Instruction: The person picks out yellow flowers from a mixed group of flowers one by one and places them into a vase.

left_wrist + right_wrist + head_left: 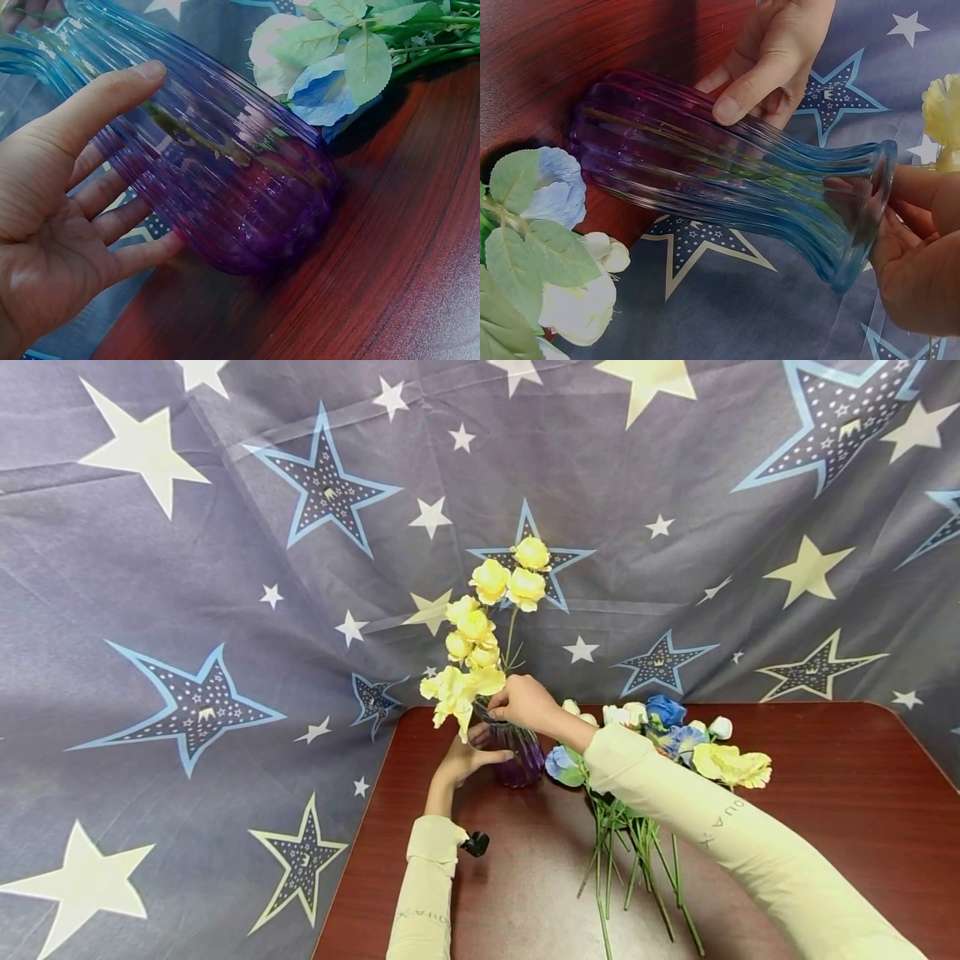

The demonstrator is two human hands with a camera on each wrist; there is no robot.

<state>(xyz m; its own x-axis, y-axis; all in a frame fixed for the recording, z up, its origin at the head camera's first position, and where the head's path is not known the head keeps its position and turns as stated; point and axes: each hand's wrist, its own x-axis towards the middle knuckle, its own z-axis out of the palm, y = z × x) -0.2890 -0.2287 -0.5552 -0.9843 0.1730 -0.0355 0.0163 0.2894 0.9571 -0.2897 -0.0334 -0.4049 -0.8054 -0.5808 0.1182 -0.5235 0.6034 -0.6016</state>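
Observation:
A ribbed glass vase [521, 767], purple at the base and blue toward its flared mouth, stands on the table with stems inside. My left hand [467, 760] holds its side, thumb [124, 94] on the near face and fingers round the back. At the mouth, my right hand [525, 703] has its thumb and fingers pinched together by the rim [885, 217], at the stems of the yellow flowers; the pinched part of the stem is hidden. Those yellow flowers [476, 627] rise above the vase, with one large ruffled bloom [453, 693] drooping low on the left.
A pile of loose flowers lies right of the vase: blue blooms [666, 710], white ones [633, 716] and a yellow one [731, 766]. Their green stems [645, 852] point toward the front, partly under the right sleeve [712, 810]. A star-patterned cloth [225, 610] hangs behind the reddish-brown table [840, 777].

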